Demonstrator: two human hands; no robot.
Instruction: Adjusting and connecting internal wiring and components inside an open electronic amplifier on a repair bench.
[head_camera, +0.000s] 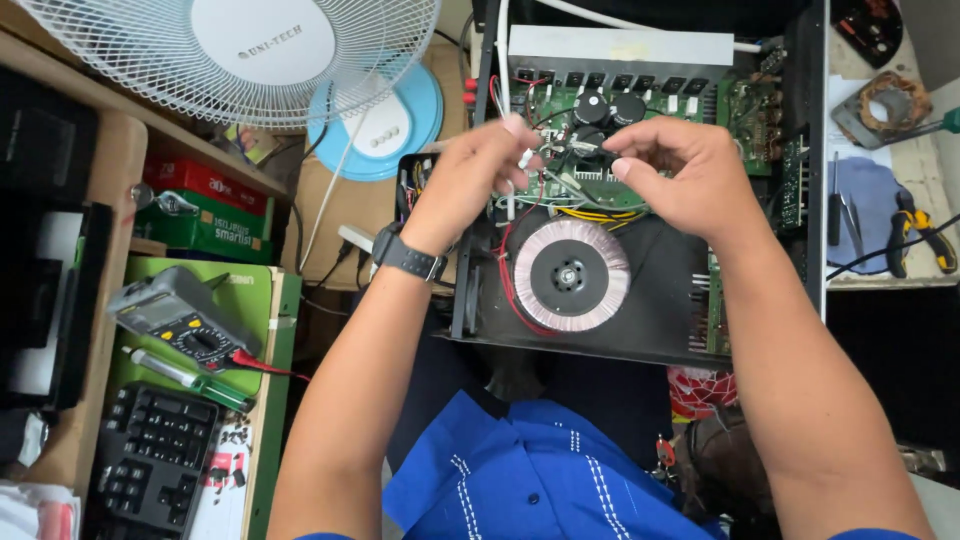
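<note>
Head view. An opened amplifier chassis (640, 200) rests on the person's lap, its far end up against the bench edge. Both hands work over the green circuit board (560, 110) at the far side of the chassis. The left hand (465, 185) is pinched narrow on a thin white wire (524, 158). The right hand (680, 170) is curled, fingertips drawn together on the same bundle of fine leads; whether it truly grips one I cannot tell. The two hands are near each other, just above the black capacitors (605, 108).

Risks, as judged from this:
- The leads look thin. A tug from either hand could tear one at its solder joint or pull a connector loose.
- Fingers sit just beside the capacitors. If these hold charge, a touch on bare terminals could give a shock.
- The metal-cased wristwatch (408, 252) hangs over the open chassis and could bridge contacts.
- The chassis is propped, not clamped. A knee shift could tip it, and the heavy toroidal transformer (570, 275) would drag it towards the floor.

Multimeter (180, 320) and screwdriver (185, 378) lie on a green box at the left, well apart from the hands. Pliers (920, 235) lie on the bench at the right edge.
</note>
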